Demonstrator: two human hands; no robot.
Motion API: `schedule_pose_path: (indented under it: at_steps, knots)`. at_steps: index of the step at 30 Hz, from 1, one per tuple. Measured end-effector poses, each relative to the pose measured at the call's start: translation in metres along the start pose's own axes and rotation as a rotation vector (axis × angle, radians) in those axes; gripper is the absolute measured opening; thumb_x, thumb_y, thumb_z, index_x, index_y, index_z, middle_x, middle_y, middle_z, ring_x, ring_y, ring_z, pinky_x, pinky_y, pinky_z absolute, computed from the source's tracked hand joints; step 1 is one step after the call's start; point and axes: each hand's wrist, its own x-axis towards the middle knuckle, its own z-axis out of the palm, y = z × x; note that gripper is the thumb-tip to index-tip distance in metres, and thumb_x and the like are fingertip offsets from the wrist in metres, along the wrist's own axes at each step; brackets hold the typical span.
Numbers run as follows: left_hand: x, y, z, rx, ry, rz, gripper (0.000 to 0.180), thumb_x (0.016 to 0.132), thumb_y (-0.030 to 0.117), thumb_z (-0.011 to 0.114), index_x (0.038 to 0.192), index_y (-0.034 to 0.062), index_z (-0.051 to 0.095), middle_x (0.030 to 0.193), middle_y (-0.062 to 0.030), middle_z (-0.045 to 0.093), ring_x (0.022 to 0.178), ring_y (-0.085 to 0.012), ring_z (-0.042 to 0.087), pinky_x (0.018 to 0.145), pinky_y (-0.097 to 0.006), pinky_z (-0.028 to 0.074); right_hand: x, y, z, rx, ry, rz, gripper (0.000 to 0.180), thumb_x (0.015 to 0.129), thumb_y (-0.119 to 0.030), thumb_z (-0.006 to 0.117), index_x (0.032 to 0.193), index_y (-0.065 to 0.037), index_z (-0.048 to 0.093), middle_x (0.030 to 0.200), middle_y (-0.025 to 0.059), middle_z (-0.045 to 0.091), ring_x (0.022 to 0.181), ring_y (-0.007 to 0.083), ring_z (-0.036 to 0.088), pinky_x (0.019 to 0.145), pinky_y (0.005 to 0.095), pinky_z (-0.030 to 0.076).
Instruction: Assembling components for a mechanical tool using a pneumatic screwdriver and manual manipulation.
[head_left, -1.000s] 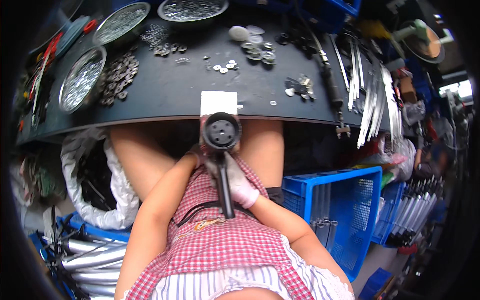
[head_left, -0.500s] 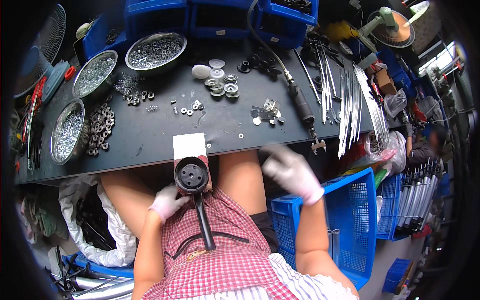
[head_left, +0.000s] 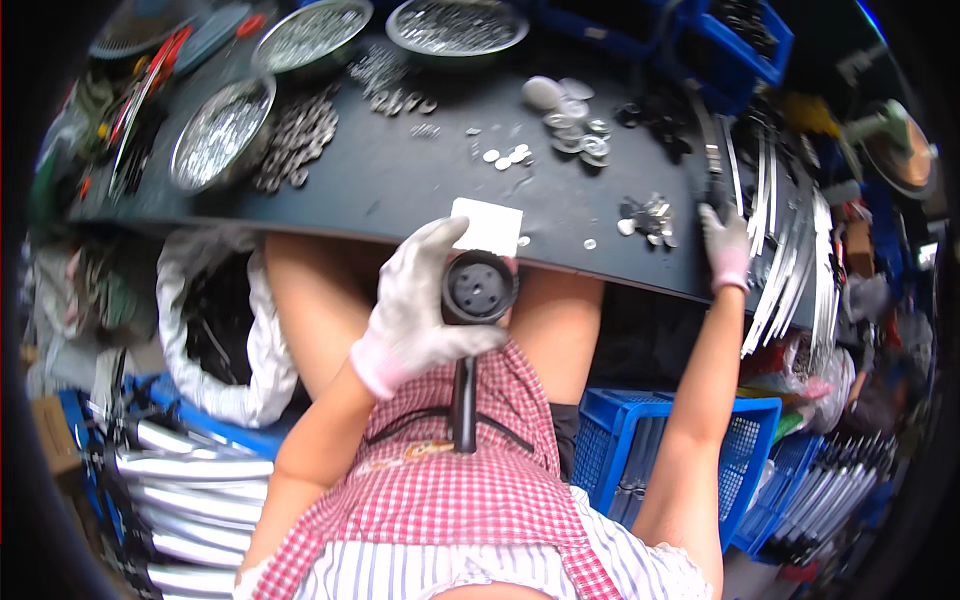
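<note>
A black round cup-shaped part, with holes in its face and a black tube running down from it, stands upright before my lap. My gloved left hand is at its left side, thumb and fingers spread around the cup; whether they touch it cannot be made out. Behind the cup is a white square block at the table edge. Over at the right, my gloved right hand has its fingers closed around the lower end of a black straight air tool. The tool's tip is hidden by this hand.
On the dark table are metal bowls of small hardware, loose nuts, clear round wheels and small metal plates. Thin metal rods lie at the right. A blue crate stands beside my right leg.
My left hand has risen from below the cup to its left side, opening. My right hand has gone from above the crate to the air tool. The whole view has shifted and turned.
</note>
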Motion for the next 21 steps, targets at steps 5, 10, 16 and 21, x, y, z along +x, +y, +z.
schedule_pose_path:
  at_steps: [5,10,16,21]
  knots:
    - [-0.012,-0.021,0.025,-0.047,0.099,0.033,0.095,0.057,0.053,0.081,0.131,0.0038,0.046,0.123,-0.0171,0.055,0.115,-0.0377,0.051,0.100,-0.047,0.039,-0.038,-0.001,-0.059,1.112,-0.070,0.487,0.033,0.093,-0.042,0.061,0.099,-0.009,0.062,0.077,-0.0001,0.059,0.064,0.0086,0.053,0.044,0.0194,0.035]
    - [-0.011,-0.019,0.025,0.115,0.189,0.076,0.089,0.054,0.058,0.080,0.123,0.0088,0.053,0.111,-0.0141,0.057,0.108,-0.0356,0.054,0.099,-0.048,0.037,-0.077,-0.019,-0.098,2.326,-0.080,-0.147,0.051,0.073,-0.028,0.079,0.108,-0.001,0.055,0.095,0.0100,0.055,0.080,0.0213,0.053,0.072,0.0306,0.046]
    - [-0.010,-0.023,0.038,0.047,0.285,0.096,0.079,0.050,0.047,0.082,0.114,0.0095,0.057,0.109,-0.0134,0.057,0.108,-0.0365,0.054,0.097,-0.049,0.040,-0.110,-0.145,-0.096,2.138,0.138,-0.193,0.052,0.066,-0.014,0.081,0.110,-0.003,0.054,0.105,0.0106,0.059,0.095,0.0182,0.060,0.087,0.0343,0.051]
    - [-0.005,-0.020,0.037,0.002,0.295,0.122,0.077,0.049,0.044,0.084,0.111,0.0096,0.057,0.105,-0.0127,0.058,0.106,-0.0367,0.056,0.095,-0.049,0.042,-0.115,-0.171,-0.061,2.564,-0.674,-0.106,0.037,0.080,-0.012,0.072,0.112,-0.008,0.053,0.092,-0.0002,0.068,0.079,0.0097,0.067,0.080,0.0296,0.054]
